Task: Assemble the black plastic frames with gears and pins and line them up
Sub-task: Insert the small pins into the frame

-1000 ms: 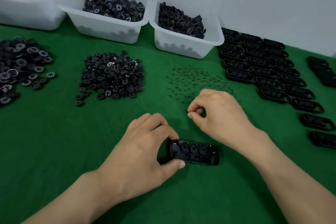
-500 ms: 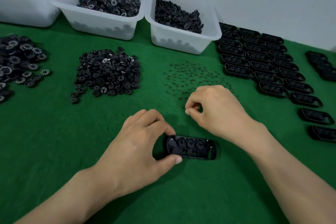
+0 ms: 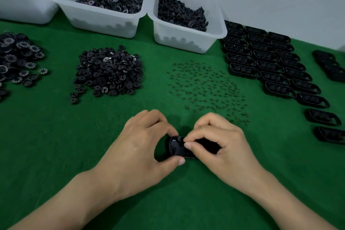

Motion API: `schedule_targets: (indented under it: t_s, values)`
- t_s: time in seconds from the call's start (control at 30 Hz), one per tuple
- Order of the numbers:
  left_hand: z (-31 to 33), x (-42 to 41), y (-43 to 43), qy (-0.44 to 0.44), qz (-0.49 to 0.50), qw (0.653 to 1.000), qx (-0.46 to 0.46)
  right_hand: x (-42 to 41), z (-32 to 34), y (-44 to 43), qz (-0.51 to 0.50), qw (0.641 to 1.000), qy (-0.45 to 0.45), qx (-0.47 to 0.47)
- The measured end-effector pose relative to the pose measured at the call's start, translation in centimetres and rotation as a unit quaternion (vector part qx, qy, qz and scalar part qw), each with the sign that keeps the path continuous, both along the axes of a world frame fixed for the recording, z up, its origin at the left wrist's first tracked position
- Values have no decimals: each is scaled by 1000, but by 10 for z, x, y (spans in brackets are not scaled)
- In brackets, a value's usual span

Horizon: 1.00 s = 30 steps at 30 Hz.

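A black plastic frame lies on the green felt near the front, with round gears seated in it. My left hand grips its left end between thumb and forefinger. My right hand is over the frame's right part, thumb and forefinger pinched together above the gears; a pin between them is too small to see. Most of the frame is hidden under my right hand. Loose small pins are scattered just behind the hands. A heap of black gears lies behind and to the left.
Several finished frames stand in slanted rows at the right, more at the far right. Two white bins of black parts and a third bin line the back. Patterned gears are piled at the left edge.
My right hand has come back from the scattered pins to the frame and now pinches above its gears. The left hand keeps its grip on the frame's left end.
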<state>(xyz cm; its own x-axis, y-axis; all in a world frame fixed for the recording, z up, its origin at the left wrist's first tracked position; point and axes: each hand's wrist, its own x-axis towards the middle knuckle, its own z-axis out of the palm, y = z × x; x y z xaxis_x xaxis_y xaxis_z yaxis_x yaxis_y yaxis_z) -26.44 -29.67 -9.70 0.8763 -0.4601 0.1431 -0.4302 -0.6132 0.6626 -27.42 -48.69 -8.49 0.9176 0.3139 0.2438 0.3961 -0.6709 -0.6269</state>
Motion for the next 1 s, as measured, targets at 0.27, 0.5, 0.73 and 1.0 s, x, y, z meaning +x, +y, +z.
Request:
schedule_targets:
  t_s: [0.27, 0.5, 0.73, 1.0]
  values:
    - [0, -1, -1, -1, 7, 1000, -3, 0, -5, 1, 2, 1000, -15, 10]
    - [1, -1, -1, -4, 6, 1000, 0, -1, -6, 1, 5, 1000, -12, 4]
    - [0, -1, -1, -4, 5, 1000, 4, 1, 0, 2, 4, 1000, 8, 1]
    - [0, -1, -1, -2, 9, 1000, 4, 13, 13, -11, -27, 998, 49, 6]
